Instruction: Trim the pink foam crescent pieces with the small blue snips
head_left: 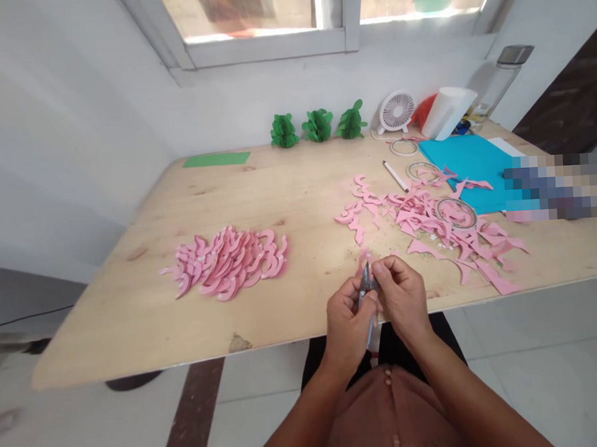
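Note:
My left hand [347,314] is closed around a pair of thread snips [365,278], their dark blades pointing away from me and the pale blue handle showing below my fingers. My right hand [403,295] is beside it, thumb and fingertips pinched together close to the blades; what they hold is too small to make out. Just beyond the blades, a pink paper piece [364,257] lies on the wooden table [293,317]. To the left is a heap of curved pink paper pieces [230,262], many with small white patches.
Pink paper scraps [496,276] cover the right side, with a tape roll [473,218] among them. Behind are a marker [395,176], blue sheets [480,154], a small fan [397,111], a paper roll [447,112] and a bottle [501,83]. Three green paper figures [318,125] line the wall.

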{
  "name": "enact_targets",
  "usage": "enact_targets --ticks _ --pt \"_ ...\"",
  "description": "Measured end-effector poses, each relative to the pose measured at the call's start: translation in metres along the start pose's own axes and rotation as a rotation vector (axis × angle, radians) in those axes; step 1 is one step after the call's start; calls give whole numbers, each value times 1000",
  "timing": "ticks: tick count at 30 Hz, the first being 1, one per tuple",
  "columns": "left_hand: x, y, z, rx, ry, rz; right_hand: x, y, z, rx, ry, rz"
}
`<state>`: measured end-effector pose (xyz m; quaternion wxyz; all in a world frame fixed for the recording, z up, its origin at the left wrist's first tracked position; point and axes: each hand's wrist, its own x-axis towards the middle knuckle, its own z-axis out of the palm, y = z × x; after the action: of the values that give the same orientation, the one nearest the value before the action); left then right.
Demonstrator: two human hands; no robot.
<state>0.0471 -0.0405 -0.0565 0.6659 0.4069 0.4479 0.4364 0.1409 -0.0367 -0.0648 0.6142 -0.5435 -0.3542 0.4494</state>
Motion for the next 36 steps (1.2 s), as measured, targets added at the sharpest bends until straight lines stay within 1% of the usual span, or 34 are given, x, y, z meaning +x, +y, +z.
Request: enact_targets --ticks 2,7,15,18,21,22,24,27,31,36 --pt "0 1 0 11 -6 -12 1 2 2 -2 19 2" --pt "0 1 -1 19 -12 -21 4 2 7 -108 84 -77" --pt "1 1 -2 16 -10 -25 9 4 10 -189 115 -167" --pt "1 0 -3 37 -19 -5 14 -1 12 -209 155 -190" --pt "0 -2 -3 73 -42 11 24 -9 11 -180 241 -205" --pt "-1 -2 -2 72 -37 3 27 -11 10 -165 262 -214" --pt "-1 -2 -2 46 -5 -28 31 -14 6 -144 258 -227" --pt "1 -1 0 12 19 -55 31 -12 -3 -89 216 -194" --pt "3 3 2 -10 32 -63 23 -6 -16 85 188 -113" --pt "3 11 7 -48 25 -69 15 -13 -27 263 127 -1"
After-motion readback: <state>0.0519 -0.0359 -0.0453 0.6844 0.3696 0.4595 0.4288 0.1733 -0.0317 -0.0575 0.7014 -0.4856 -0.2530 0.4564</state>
